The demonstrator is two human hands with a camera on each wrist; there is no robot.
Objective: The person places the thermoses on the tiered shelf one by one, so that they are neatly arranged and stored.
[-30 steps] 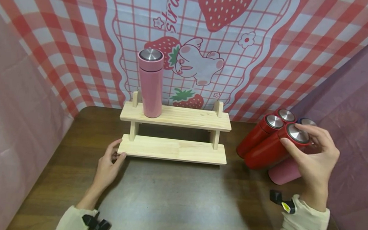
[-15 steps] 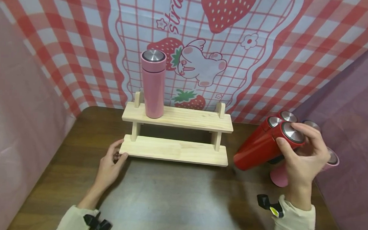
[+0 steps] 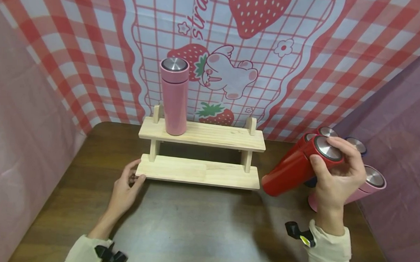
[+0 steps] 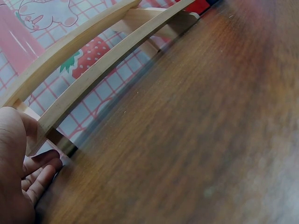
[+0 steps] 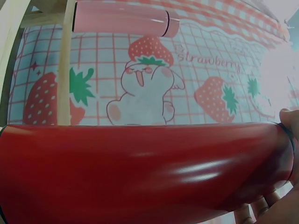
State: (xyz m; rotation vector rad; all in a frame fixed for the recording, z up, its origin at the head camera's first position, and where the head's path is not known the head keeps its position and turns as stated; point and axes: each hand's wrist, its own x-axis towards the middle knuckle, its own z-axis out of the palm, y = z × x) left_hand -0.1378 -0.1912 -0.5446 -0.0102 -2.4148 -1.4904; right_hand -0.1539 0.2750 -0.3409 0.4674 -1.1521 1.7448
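Draped booth [image 3: 26, 113], wooden table [image 3: 192, 226], strawberry-print cloth [image 3: 220, 39]

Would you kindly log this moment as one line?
left hand: grips lower shelf at its end | right hand: holds red bottle near its top | pink bottle: on upper shelf

The head view is moderately bright and fairly even, with a broad grey sheen on the tabletop [image 3: 179, 226] and a soft shadow left of the right hand [image 3: 338, 180]. Highlights streak the steel lid [image 3: 175, 64] of the pink bottle. The left wrist view bows the shelf [image 4: 84, 81] and blurs the wood grain; the right wrist view shows sharp glints on the red bottle [image 5: 140, 172] and a washed-out upper right corner.
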